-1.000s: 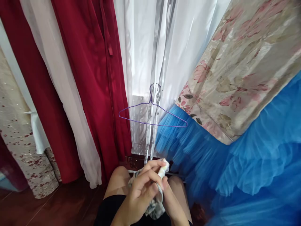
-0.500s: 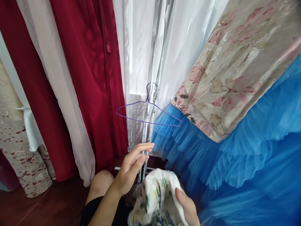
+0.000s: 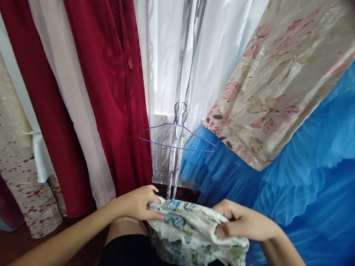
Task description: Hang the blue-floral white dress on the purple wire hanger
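Observation:
A white cloth garment with a blue and yellow-green floral print [image 3: 191, 229] is stretched between my two hands, low in the view above my lap. My left hand [image 3: 142, 203] pinches its left edge between thumb and fingers. At the other end, my right hand [image 3: 238, 221] grips the upper right part, thumb pressed on the cloth. The garment is bunched, so its kind cannot be made out. Beyond my hands, a bare purple wire hanger [image 3: 177, 137] hangs by its hook on a metal upright.
A slotted metal upright [image 3: 180, 74] stands in front of white fabric [image 3: 163, 55]. Dark red cloth [image 3: 111, 96] and pale cloth hang to the left. On the right hang a beige floral fabric [image 3: 266, 88] and ruffled blue tulle [image 3: 305, 184]. The floor [image 3: 69, 244] is dark reddish brown.
My left hand, open and raised before, has come down and taken hold of the garment's left edge. The garment is now spread sideways, and my right hand has moved up and right with it.

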The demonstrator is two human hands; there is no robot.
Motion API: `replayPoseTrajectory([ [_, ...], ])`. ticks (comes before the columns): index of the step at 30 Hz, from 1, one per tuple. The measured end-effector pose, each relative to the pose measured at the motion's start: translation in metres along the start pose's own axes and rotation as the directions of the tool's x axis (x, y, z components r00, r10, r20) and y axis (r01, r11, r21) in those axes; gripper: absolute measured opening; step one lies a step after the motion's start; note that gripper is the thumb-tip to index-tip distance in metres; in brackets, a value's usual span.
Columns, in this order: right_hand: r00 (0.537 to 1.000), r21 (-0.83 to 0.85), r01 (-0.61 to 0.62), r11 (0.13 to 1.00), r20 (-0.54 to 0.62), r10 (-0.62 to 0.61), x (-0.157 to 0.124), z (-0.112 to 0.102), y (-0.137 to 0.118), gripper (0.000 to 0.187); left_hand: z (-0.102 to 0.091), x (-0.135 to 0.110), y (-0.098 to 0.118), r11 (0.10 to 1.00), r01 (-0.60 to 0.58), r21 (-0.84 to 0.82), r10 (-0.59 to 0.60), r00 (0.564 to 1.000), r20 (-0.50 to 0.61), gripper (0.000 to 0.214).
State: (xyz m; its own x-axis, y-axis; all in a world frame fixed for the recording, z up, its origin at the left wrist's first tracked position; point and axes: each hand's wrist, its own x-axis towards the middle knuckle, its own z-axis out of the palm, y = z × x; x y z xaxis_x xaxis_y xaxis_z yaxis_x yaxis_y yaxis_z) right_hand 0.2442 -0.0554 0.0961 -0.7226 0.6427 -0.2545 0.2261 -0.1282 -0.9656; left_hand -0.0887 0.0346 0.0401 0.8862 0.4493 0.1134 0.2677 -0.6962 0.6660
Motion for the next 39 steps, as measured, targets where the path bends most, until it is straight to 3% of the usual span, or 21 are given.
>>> replayPoseTrajectory([
  [4,0.999,-0.179,-0.037,0.983,-0.011,0.036,-0.008,-0.019,-0.021,0.028,-0.013,-0.024,-0.019,0.945,0.133,0.298,-0.140,0.990,0.001,0.044],
  [7,0.977,-0.386,-0.057,0.921,-0.213,-0.028,-0.003,-0.033,-0.024,0.022,-0.030,-0.033,-0.034,0.925,0.194,0.327,-0.186,0.981,-0.054,0.032],
  [9,0.917,-0.478,-0.049,0.877,-0.370,-0.151,0.010,-0.040,-0.024,0.019,-0.050,-0.034,-0.046,0.910,0.240,0.340,-0.206,0.969,-0.134,0.026],
  [11,0.822,-0.512,-0.025,0.859,-0.500,-0.274,0.031,-0.045,-0.026,0.025,-0.074,-0.033,-0.059,0.880,0.301,0.368,-0.229,0.947,-0.227,0.025],
  [14,0.699,-0.612,-0.032,0.790,-0.579,-0.420,0.070,-0.048,-0.034,0.040,-0.112,-0.030,-0.080,0.840,0.380,0.387,-0.252,0.905,-0.342,0.026],
  [18,0.612,-0.777,-0.254,0.576,-0.590,-0.526,0.121,-0.064,-0.042,0.047,-0.150,-0.029,-0.107,0.815,0.431,0.388,-0.229,0.854,-0.468,0.023],
  [20,0.582,-0.753,-0.384,0.534,-0.646,-0.493,0.141,-0.079,-0.041,0.046,-0.163,-0.024,-0.120,0.810,0.460,0.365,-0.235,0.824,-0.516,0.027],
  [24,0.619,-0.718,-0.533,0.448,-0.692,-0.371,0.156,-0.095,-0.029,0.036,-0.179,0.000,-0.128,0.798,0.508,0.325,-0.230,0.755,-0.614,0.034],
  [28,0.635,-0.751,-0.557,0.354,-0.660,-0.402,0.146,-0.081,-0.019,0.034,-0.186,0.032,-0.113,0.776,0.512,0.369,-0.099,0.676,-0.730,0.033],
  [32,0.634,-0.739,-0.576,0.351,-0.674,-0.378,0.133,-0.067,-0.022,0.034,-0.186,0.034,-0.093,0.718,0.477,0.506,0.020,0.713,-0.701,0.031],
  [36,0.627,-0.737,-0.549,0.395,-0.675,-0.388,0.135,-0.064,-0.026,0.033,-0.183,0.003,-0.089,0.522,0.562,0.642,-0.041,0.768,-0.639,0.033],
  [39,0.641,-0.745,-0.518,0.421,-0.664,-0.385,0.139,-0.063,-0.030,0.034,-0.186,-0.019,-0.089,0.453,0.572,0.684,-0.068,0.787,-0.613,0.030],
])
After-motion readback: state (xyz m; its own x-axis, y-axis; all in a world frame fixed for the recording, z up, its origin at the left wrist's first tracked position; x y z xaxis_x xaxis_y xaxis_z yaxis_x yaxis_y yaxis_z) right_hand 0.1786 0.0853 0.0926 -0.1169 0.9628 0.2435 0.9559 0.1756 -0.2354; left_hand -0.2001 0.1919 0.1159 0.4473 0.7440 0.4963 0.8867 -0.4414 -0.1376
